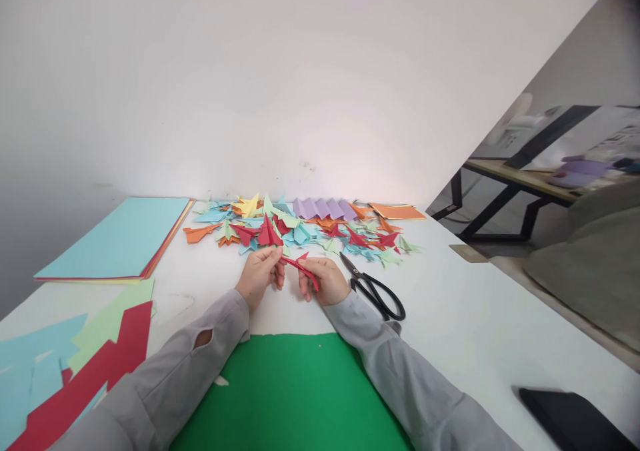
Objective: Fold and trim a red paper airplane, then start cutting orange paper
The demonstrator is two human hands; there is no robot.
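Gripping folded red paper (295, 263), left fingers (271, 259) and right fingers (313, 265) both pinched narrow.

A hand could pass over the table (465, 324) between the scissors (357, 275) and the black object (575, 417) at lower right, or above the flat green sheet (295, 391) at bottom centre. Left hand (257, 277) and right hand (325, 281) block mid-frame; beyond them, folded papers (270, 232) crowd towards the wall (300, 91). Scraps (113, 361) clutter lower left.
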